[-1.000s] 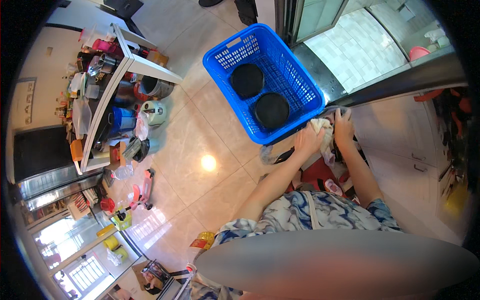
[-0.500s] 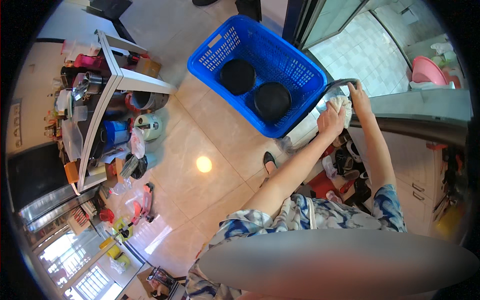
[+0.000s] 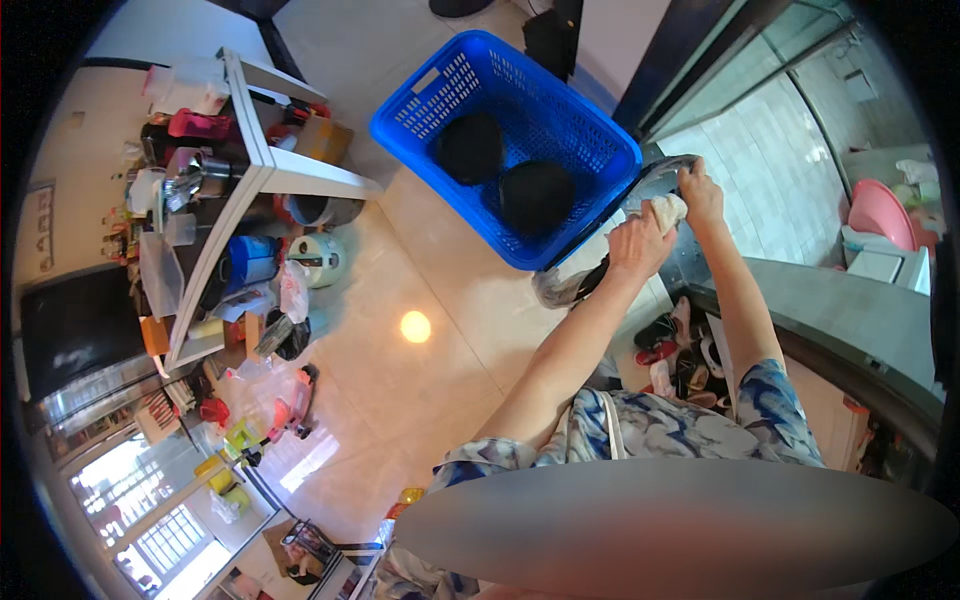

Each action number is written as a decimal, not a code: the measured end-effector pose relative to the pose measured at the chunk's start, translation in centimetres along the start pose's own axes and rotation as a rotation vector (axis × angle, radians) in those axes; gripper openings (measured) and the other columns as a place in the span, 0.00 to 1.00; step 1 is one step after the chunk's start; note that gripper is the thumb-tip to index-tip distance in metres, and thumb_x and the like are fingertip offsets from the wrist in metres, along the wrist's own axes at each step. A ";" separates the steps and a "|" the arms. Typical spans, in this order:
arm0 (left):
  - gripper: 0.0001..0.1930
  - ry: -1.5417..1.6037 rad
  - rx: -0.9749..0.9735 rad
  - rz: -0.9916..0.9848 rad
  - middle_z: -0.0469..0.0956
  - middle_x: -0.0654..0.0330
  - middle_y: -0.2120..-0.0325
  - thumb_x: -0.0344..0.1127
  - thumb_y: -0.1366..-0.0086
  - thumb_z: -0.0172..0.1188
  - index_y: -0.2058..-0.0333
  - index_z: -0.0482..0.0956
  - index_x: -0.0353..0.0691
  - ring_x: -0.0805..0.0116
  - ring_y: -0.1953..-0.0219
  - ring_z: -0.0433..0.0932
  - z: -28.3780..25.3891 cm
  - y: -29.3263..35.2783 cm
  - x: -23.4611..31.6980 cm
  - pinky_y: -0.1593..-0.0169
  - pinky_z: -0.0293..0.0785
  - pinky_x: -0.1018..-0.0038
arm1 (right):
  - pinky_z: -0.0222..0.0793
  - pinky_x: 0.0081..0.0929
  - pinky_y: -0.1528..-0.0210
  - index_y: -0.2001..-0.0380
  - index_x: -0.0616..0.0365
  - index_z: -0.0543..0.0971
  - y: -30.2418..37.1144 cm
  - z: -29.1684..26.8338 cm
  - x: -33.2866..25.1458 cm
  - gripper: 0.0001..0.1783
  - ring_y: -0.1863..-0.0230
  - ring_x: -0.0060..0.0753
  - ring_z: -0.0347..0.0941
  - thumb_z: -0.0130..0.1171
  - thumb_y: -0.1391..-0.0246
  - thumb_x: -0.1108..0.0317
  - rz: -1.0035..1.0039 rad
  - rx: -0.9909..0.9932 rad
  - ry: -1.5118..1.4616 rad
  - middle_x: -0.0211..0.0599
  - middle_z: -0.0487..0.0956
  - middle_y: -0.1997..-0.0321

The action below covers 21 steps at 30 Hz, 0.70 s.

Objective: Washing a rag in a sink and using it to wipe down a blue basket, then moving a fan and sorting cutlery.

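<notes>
My left hand (image 3: pixel 637 247) is closed around a bunched cream cloth (image 3: pixel 668 212). Just to its right, my right hand (image 3: pixel 702 195) has its fingers curled over a dark curved bar (image 3: pixel 672 163) beside the blue basket's near right corner. The large blue plastic basket (image 3: pixel 590 118) has slotted sides. Inside it are two round black things (image 3: pixel 470 148), side by side; their kind is unclear. A dark edge and a clear, shiny piece (image 3: pixel 562 288) show under the basket's near side. What supports the basket is mostly hidden.
A white-framed table (image 3: pixel 262 155) loaded with kitchenware stands on the left, a rice cooker (image 3: pixel 318 258) by it. Pink scooter (image 3: pixel 292 405) lower left. Glass door (image 3: pixel 755 85) and tiled room at right, with a pink basin (image 3: pixel 880 214). Shoes (image 3: pixel 690 365) lie near my right arm.
The view has shifted, and the basket stands slightly further left in it. Both my hands have moved a little left with the cloth and bar, keeping their grips.
</notes>
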<state>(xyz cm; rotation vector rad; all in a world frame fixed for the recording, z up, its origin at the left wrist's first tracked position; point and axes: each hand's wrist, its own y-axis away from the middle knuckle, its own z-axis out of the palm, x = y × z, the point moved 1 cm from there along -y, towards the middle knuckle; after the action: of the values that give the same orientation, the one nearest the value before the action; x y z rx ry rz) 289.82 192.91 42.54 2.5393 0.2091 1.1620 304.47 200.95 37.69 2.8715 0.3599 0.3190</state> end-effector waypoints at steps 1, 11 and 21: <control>0.28 -0.040 -0.015 -0.017 0.78 0.43 0.76 0.52 0.44 0.54 0.58 0.65 0.30 0.47 0.73 0.79 -1.4 -1.0 -0.5 0.67 0.75 0.57 | 0.76 0.35 0.76 0.67 0.55 0.76 -1.3 -0.9 -1.1 0.07 0.71 0.43 0.79 0.52 0.52 0.71 -0.007 0.025 -0.006 0.48 0.70 0.59; 0.33 -0.224 -0.020 -0.103 0.79 0.43 0.73 0.57 0.45 0.51 0.53 0.66 0.31 0.48 0.70 0.80 -13.5 -8.7 -5.9 0.65 0.76 0.57 | 0.78 0.29 0.67 0.66 0.59 0.78 -11.9 -6.2 -10.8 0.10 0.63 0.46 0.78 0.53 0.51 0.70 -0.021 0.046 -0.087 0.61 0.70 0.54; 0.29 -0.173 -0.019 -0.069 0.79 0.44 0.75 0.55 0.45 0.55 0.58 0.68 0.32 0.48 0.72 0.80 -22.7 -19.1 -10.9 0.67 0.76 0.57 | 0.77 0.33 0.69 0.61 0.57 0.76 -24.6 -9.5 -18.0 0.13 0.69 0.48 0.79 0.55 0.53 0.72 0.002 0.013 -0.048 0.60 0.68 0.51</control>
<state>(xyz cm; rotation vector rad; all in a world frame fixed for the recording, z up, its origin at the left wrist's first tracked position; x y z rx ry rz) 265.63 213.28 41.71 2.5768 0.2392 0.9087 279.85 221.26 37.16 2.8866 0.3515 0.2482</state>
